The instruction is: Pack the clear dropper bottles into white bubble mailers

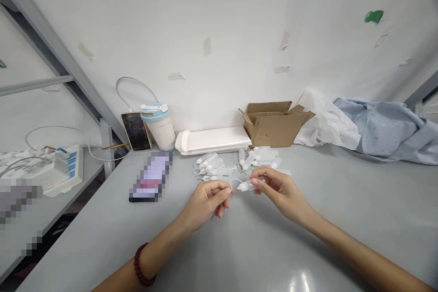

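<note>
My right hand [273, 188] pinches a small clear plastic bottle [247, 185], its pointed white tip turned left toward my other hand. A thin white loop rises from the bottle's tip. My left hand [214, 197] is closed in a pinch just left of the tip; what lies between its fingertips is too small to name. Behind my hands, several similar bottles lie in two loose piles on the grey table, one on the left [212, 164] and one on the right [262, 157].
Along the wall stand a phone [137, 131], a blue-lidded cup [160, 130], flat white boxes [217, 140], an open cardboard box [277, 128], a white plastic bag [325, 121] and blue cloth [386, 127]. A blurred phone [152, 175] lies left; a power strip [68, 171] is farther left.
</note>
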### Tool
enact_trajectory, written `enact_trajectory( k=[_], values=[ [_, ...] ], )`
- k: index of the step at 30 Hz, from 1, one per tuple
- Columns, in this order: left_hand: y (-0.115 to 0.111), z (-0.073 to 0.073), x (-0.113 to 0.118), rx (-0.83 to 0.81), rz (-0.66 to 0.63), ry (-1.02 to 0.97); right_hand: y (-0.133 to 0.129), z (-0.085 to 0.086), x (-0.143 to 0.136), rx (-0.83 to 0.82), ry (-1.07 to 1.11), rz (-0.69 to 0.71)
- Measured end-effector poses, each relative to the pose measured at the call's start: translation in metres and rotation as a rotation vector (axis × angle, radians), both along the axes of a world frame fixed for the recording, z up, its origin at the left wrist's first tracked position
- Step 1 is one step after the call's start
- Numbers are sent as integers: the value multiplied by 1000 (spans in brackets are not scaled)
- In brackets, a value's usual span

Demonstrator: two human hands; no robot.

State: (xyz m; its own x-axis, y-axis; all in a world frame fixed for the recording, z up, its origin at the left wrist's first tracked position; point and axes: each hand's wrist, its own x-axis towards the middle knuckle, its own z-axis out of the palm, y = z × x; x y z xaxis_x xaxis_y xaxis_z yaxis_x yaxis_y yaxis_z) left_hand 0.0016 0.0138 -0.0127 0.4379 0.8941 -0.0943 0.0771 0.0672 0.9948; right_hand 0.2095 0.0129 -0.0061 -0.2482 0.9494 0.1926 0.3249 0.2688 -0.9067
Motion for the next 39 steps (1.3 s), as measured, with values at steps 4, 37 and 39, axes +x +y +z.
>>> enact_trajectory(
  k=[4,37,39],
  values=[
    [0,-1,0,-19,7,-6,2,-5,1,28,-10,19],
    [-7,-7,4,102,55,172,-14,-28,-15,256,-236,47],
    [-7,-6,4,101,51,175,-15,-28,-16,255,-234,46]
  ],
)
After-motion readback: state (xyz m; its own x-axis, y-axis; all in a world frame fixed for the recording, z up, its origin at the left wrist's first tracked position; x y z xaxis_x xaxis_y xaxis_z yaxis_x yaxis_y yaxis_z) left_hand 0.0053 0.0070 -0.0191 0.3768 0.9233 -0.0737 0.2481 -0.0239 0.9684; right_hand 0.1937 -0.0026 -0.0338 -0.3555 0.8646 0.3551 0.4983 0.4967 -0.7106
